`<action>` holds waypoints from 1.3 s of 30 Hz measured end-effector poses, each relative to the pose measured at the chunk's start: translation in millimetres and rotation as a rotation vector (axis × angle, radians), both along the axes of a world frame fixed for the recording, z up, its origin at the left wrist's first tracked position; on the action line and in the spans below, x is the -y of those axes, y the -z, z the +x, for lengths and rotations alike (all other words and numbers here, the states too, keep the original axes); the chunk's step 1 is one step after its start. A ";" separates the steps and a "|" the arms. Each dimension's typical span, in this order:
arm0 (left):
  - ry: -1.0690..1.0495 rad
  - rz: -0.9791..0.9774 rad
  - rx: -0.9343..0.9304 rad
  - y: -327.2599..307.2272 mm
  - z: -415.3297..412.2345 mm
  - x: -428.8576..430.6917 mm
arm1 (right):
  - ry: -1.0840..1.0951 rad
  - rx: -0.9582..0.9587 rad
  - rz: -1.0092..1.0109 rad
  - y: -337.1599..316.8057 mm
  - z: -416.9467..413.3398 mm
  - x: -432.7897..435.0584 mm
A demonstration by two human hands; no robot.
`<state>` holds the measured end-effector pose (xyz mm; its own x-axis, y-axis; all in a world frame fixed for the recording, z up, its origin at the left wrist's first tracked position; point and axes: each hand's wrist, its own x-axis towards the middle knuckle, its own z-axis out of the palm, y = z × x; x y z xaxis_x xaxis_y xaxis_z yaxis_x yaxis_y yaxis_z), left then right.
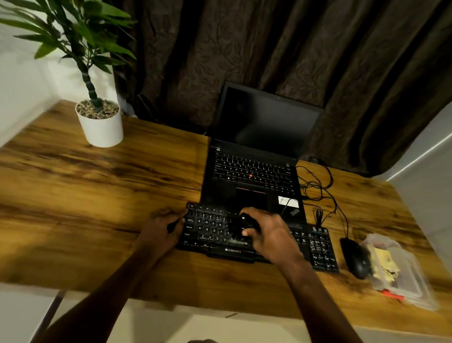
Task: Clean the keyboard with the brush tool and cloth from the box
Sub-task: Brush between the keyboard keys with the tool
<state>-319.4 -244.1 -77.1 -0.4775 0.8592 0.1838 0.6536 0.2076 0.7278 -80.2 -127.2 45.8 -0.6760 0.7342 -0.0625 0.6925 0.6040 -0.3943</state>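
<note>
A black keyboard (317, 249) lies on the wooden desk in front of the laptop. My right hand (268, 235) is over its middle, closed on a black brush tool (240, 230) whose bristles touch the keys. My left hand (163, 228) rests at the keyboard's left edge, fingers curled against that end. A clear plastic box (406, 277) with a yellow cloth (384, 263) inside sits at the far right of the desk.
An open black laptop (253, 172) stands just behind the keyboard. A black mouse (355, 258) lies between the keyboard and the box, its cables (320, 191) looping behind. A white potted plant (100, 124) stands at the back left. A dark curtain hangs behind the desk.
</note>
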 end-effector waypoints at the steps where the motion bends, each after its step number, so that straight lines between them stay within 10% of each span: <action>1: -0.003 0.004 -0.014 -2.2 1.4 -0.1 | -0.002 -0.008 0.001 0.4 -0.1 0.6; 39: 0.100 0.147 -0.072 13.0 -9.9 -2.5 | -0.104 -0.161 -0.094 7.1 -70.0 42.9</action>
<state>-329.4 -241.6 -90.1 -0.3724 0.8631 0.3412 0.7171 0.0343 0.6961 -150.2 -170.1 38.7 -0.7544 0.6563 -0.0119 0.5519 0.6243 -0.5528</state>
